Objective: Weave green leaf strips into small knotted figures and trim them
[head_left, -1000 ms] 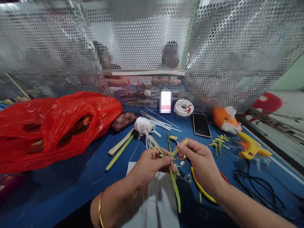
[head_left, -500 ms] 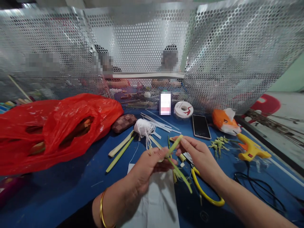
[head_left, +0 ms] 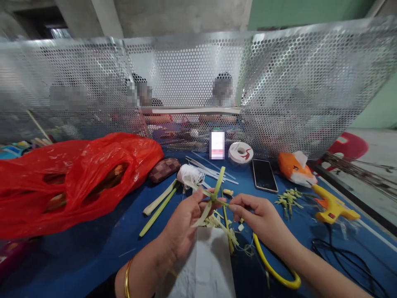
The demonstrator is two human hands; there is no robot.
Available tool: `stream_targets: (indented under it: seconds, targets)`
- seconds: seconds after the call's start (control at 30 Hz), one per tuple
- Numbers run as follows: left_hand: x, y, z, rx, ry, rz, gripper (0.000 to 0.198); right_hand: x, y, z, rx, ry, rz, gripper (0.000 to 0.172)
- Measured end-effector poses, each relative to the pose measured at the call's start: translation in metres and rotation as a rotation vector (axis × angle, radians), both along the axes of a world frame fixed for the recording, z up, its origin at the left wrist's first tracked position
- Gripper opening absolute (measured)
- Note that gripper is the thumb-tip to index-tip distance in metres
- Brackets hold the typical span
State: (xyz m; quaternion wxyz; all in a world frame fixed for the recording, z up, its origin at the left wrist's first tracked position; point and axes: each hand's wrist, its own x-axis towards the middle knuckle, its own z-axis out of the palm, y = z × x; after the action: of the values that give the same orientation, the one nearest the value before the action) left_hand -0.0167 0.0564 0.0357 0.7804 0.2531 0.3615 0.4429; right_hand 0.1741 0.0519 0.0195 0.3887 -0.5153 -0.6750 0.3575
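Observation:
Between my two hands is a small piece of crossed green plant strips (head_left: 213,198), with one strip standing up and another hanging down over my left fingers. My left hand (head_left: 189,215) pinches this piece near its crossing. The fingertips of my right hand (head_left: 252,213) are closed on the end of a strip that sticks out to the right. Below them, shredded plant fibres (head_left: 221,225) lie at the top of a pale paper sheet (head_left: 214,260). Yellow-handled scissors (head_left: 276,269) lie under my right forearm, their blades hidden.
A red plastic bag (head_left: 77,182) fills the left side, with a checked pouch (head_left: 164,169), white thread (head_left: 190,174) and stalks (head_left: 158,211) beside it. Rightward lie a ribbon spool (head_left: 241,152), a phone (head_left: 264,175), a tissue pack (head_left: 296,167) and a yellow glue gun (head_left: 335,207). A perforated panel (head_left: 192,70) stands behind.
The strip that slanted right now points up, and the piece has been turned. My right fingers have moved down to another strip end. The camera view has tilted upward.

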Motion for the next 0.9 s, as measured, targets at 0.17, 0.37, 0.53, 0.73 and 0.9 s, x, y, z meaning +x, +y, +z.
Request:
stream_targets:
  seconds: [0.17,0.37,0.53,0.73,0.9]
  targets:
    - [0.005,0.000,-0.009,-0.009,0.158,0.087,0.031,0.000,-0.002,0.002,0.032,-0.065,-0.004,0.027]
    - [0.005,0.002,-0.009,-0.021,0.190,0.099,0.021,0.003,0.000,0.004,0.067,-0.076,-0.040,0.028]
    - [0.002,0.003,-0.009,0.077,0.211,0.160,0.024,0.012,0.005,0.011,0.099,0.016,-0.264,0.022]
    - [0.001,0.002,-0.007,0.155,0.211,0.221,0.023,0.012,0.002,0.018,0.179,0.112,-0.440,0.021]
    - [0.005,0.000,-0.005,0.146,0.213,0.213,0.024,-0.008,-0.007,0.002,-0.042,0.084,-0.016,0.030]
